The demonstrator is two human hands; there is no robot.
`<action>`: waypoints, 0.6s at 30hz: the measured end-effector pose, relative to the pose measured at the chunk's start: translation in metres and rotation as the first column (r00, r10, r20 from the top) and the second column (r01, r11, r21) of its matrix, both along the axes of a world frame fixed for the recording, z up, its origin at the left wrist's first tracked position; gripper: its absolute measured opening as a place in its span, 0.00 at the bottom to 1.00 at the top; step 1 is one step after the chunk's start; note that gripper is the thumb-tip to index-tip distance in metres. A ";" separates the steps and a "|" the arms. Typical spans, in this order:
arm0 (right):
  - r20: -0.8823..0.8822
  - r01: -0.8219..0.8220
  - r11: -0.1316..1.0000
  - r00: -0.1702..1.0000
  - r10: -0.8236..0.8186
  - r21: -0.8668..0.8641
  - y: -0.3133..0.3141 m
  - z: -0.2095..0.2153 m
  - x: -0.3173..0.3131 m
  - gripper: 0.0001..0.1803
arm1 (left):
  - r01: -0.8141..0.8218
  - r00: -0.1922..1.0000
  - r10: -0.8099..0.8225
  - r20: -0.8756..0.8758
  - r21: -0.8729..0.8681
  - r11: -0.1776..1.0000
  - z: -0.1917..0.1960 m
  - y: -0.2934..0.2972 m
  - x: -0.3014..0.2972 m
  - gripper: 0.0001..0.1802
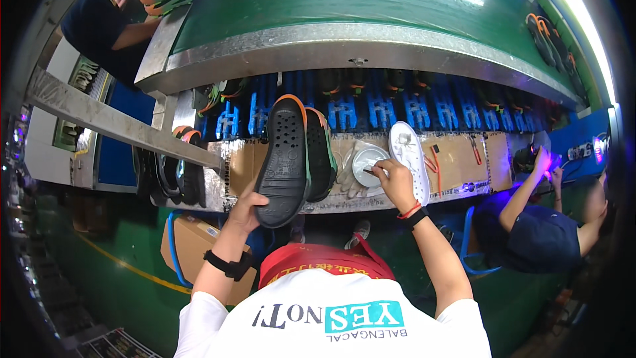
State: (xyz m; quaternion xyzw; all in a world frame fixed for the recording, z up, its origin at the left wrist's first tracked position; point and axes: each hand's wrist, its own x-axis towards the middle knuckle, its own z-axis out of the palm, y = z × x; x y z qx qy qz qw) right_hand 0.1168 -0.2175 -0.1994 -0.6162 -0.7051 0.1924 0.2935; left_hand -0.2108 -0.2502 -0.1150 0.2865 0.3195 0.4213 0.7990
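Observation:
My left hand (246,210) grips the heel end of a black shoe sole (286,159) with small holes and an orange toe edge; the thumb lies on its face. Partly behind that sole is a second black shoe piece (320,159) with orange and green edging. My right hand (397,182) is closed on a thin dark stick (371,172), perhaps a brush, its tip at a small white bowl (363,159) with pale contents. Right beside this hand lies a white perforated sole (407,149). Pale gloves (350,182) are bunched by the bowl.
A cardboard-covered bench (457,166) holds orange-handled tools (434,162). Beyond it runs a row of blue racks (381,111), beneath a green conveyor belt (371,3) with a metal edge. Dark shoes (189,176) stand at left. Co-workers sit at right (536,232) and far left (99,20).

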 end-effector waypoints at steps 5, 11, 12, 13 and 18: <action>-0.068 0.041 0.991 0.996 -0.050 -0.130 0.000 0.006 0.012 0.09 | 0.105 0.782 -0.001 0.623 -0.131 0.986 0.000 -0.011 0.023 0.46; -0.532 0.032 0.929 0.812 -0.239 -0.370 -0.018 0.062 0.007 0.10 | -0.040 0.999 0.045 -0.025 0.179 0.983 0.011 -0.015 0.032 0.51; -0.623 -0.052 0.945 0.763 -0.171 -0.323 -0.023 0.076 0.001 0.08 | -0.017 0.976 0.086 -0.198 0.324 0.946 0.010 -0.015 0.031 0.53; -0.705 -0.129 0.955 0.701 -0.102 -0.267 -0.027 0.089 -0.005 0.07 | -0.018 0.976 0.086 -0.199 0.322 0.946 0.011 -0.011 0.029 0.53; -0.477 -0.309 0.951 0.837 0.268 -0.007 -0.035 0.134 -0.023 0.05 | 0.324 0.729 0.165 -0.664 0.547 0.772 0.034 0.001 0.032 0.44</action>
